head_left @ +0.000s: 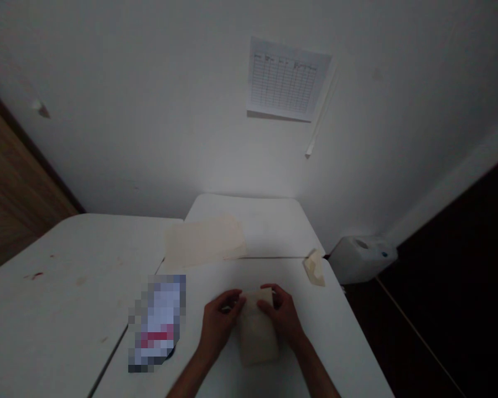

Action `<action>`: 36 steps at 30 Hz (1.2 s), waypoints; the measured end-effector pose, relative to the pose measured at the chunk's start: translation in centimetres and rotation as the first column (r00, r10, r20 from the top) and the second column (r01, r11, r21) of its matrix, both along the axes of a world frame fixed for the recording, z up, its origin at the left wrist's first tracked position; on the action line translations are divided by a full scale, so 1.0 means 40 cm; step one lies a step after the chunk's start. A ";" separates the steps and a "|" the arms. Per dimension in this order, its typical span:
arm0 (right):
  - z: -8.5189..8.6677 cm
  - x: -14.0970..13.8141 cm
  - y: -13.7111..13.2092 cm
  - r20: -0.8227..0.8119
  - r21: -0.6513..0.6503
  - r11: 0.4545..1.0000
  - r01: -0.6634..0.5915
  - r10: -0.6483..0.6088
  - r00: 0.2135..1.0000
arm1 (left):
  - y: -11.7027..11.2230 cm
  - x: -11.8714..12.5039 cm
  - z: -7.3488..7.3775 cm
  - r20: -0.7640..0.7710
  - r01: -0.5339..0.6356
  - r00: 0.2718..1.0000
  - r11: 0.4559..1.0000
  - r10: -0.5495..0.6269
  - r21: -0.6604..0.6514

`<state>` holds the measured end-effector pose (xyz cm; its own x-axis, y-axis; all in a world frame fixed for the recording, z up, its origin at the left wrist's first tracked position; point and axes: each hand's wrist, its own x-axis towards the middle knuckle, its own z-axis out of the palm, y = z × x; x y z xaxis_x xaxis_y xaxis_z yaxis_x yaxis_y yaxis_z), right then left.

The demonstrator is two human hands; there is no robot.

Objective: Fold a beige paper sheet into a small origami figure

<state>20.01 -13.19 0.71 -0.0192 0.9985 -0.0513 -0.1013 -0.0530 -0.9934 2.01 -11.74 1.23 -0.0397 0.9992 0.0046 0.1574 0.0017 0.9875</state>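
Note:
A flat, beige, oblong piece of folded paper (258, 337), perhaps a bag or packet, lies before me on the white table. My left hand (222, 316) grips its upper left edge between thumb and fingers. On the opposite edge, my right hand (283, 312) pinches the upper right corner, the thumb resting on top. Some fingertips are hidden behind the paper. Farther off lies a large thin beige sheet (205, 241), flat across the table seam. A small crumpled beige scrap (314, 268) sits near the right edge.
Left of my hands is a pixelated bluish-white item (161, 309) with a red band. White tables (66, 265) adjoin on the left and at the back. A white plastic canister (359, 260) stands beyond the right edge. A printed chart (288, 80) hangs on the wall.

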 end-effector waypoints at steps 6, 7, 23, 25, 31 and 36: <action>0.004 0.000 -0.001 -0.004 0.002 1.000 -0.004 0.004 1.000 | -0.001 0.001 -0.001 0.019 -0.003 1.000 1.000 0.004 -0.018; 0.005 0.000 -0.001 0.002 -0.001 1.000 -0.004 0.004 1.000 | -0.002 0.001 -0.001 0.026 -0.005 1.000 1.000 0.005 -0.020; 0.011 -0.003 -0.002 0.035 -0.010 1.000 0.004 -0.004 0.999 | -0.002 -0.002 -0.002 0.044 0.008 0.999 0.998 -0.006 -0.061; 0.010 -0.003 -0.002 0.029 -0.005 1.000 0.001 -0.001 1.000 | -0.003 -0.001 0.004 0.047 0.006 0.999 0.998 -0.003 -0.061; 0.007 0.003 0.003 0.063 0.009 1.000 0.005 -0.006 0.998 | -0.003 0.000 0.016 0.032 -0.009 0.999 0.999 0.010 -0.038; 0.010 0.000 0.012 0.059 -0.039 0.999 0.036 -0.034 0.998 | -0.003 0.001 0.007 0.070 0.009 0.998 1.000 -0.007 -0.023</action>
